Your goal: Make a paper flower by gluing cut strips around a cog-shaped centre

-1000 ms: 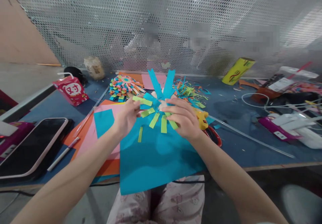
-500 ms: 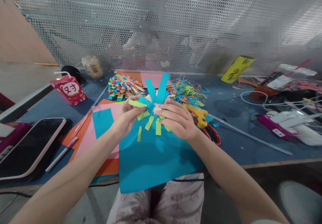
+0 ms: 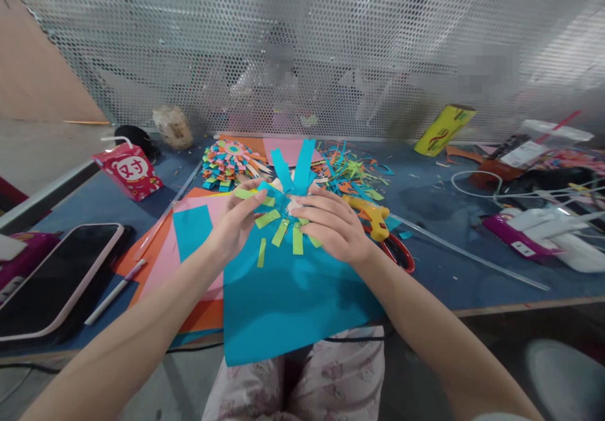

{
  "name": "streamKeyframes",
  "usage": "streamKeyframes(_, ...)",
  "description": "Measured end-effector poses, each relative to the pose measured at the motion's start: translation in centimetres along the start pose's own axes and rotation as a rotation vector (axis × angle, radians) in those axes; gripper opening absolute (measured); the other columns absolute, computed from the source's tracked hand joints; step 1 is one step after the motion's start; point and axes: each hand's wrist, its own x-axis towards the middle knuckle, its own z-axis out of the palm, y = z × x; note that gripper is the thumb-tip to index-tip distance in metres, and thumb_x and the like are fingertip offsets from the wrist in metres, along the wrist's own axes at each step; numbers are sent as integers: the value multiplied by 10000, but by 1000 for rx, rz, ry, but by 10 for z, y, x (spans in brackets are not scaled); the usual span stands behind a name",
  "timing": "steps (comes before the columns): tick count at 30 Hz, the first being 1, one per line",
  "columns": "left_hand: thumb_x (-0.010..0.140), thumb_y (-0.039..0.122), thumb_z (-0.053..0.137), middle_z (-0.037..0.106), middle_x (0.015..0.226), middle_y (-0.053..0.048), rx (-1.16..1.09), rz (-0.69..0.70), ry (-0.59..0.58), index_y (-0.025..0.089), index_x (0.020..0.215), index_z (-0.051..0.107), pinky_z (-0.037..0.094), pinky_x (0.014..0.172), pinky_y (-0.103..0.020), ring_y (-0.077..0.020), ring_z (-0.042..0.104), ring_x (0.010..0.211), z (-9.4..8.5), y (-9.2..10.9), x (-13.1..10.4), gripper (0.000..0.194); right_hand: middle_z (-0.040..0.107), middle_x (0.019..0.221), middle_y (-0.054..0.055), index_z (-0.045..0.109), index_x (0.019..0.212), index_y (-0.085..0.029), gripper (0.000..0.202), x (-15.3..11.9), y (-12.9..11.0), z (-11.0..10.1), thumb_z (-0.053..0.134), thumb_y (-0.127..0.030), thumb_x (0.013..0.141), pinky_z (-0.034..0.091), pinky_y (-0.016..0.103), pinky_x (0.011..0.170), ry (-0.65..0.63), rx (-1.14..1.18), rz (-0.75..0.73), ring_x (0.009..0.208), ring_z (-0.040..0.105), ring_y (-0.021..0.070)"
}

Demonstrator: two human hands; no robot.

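A paper flower (image 3: 282,210) with blue and lime green strips round a glossy middle lies over a large blue sheet (image 3: 293,301). My right hand (image 3: 333,222) holds its right side, fingers bent over the edge and partly hiding it. At the flower's left, my left hand (image 3: 241,219) pinches a lime green paper strip (image 3: 268,201) between thumb and fingers. Two long blue strips (image 3: 302,169) stick out from the far side. One loose green strip (image 3: 261,253) lies on the blue sheet, below the flower.
Behind are a finished multicoloured paper flower (image 3: 229,162) and a heap of paper shreds (image 3: 350,169). A yellow glue gun (image 3: 373,216) and red-handled scissors (image 3: 399,254) lie right; a phone (image 3: 61,282), pen (image 3: 113,295) and drink carton (image 3: 130,172) are left. A perforated metal panel (image 3: 331,49) stands behind.
My left thumb has drawn back slightly to the left along the green strip, whose inner end now shows by the flower. My right hand has stayed in place.
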Motion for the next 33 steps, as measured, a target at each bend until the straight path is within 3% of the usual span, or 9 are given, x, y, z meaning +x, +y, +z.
streamKeyframes(12, 536, 292, 849, 623, 688, 38, 86, 107, 35, 180, 858, 644, 433, 532, -188, -78, 557, 588, 0, -5, 1, 397, 726, 990, 59, 565, 841, -197, 143, -1, 0, 2, 470, -117, 913, 573, 411, 918, -19, -52, -24, 1074, 647, 186)
streamKeyframes(16, 532, 360, 843, 635, 716, 36, 60, 91, 68, 180, 837, 642, 443, 535, -179, -76, 568, 607, 0, -3, 2, 408, 716, 1022, 80, 562, 871, -189, 145, -3, 2, 3, 449, -112, 921, 556, 438, 941, -31, 23, 45, 1145, 608, 198)
streamKeyframes(22, 562, 266, 831, 602, 578, 58, 133, 158, 12, 189, 912, 640, 430, 528, -190, -75, 531, 519, -4, -5, 2, 407, 706, 1057, 94, 571, 898, -188, 143, -7, 4, 3, 459, -101, 911, 536, 470, 958, -56, 82, 67, 1177, 586, 212)
streamKeyframes(25, 589, 264, 817, 617, 636, 55, 178, 185, 16, 202, 949, 634, 434, 531, -188, -73, 534, 533, -6, -7, 2, 408, 700, 1070, 77, 571, 907, -201, 141, -8, 4, 4, 469, -103, 910, 529, 467, 967, -66, 100, 92, 1171, 590, 202)
streamKeyframes(29, 637, 405, 755, 642, 716, 7, 92, 85, -3, 188, 894, 654, 468, 522, -212, -112, 584, 587, -7, 2, 5, 351, 686, 1082, 61, 569, 921, -218, 129, -8, 5, 5, 497, -114, 896, 507, 458, 983, -12, 243, 202, 1222, 548, 198)
streamKeyframes(33, 613, 430, 748, 599, 559, -10, 15, -128, -34, 185, 640, 612, 442, 424, -235, -139, 570, 483, -11, 13, 9, 282, 622, 1182, 57, 567, 814, -228, 126, -2, 8, 1, 519, -129, 876, 447, 488, 1027, -15, 356, 312, 1305, 458, 228)
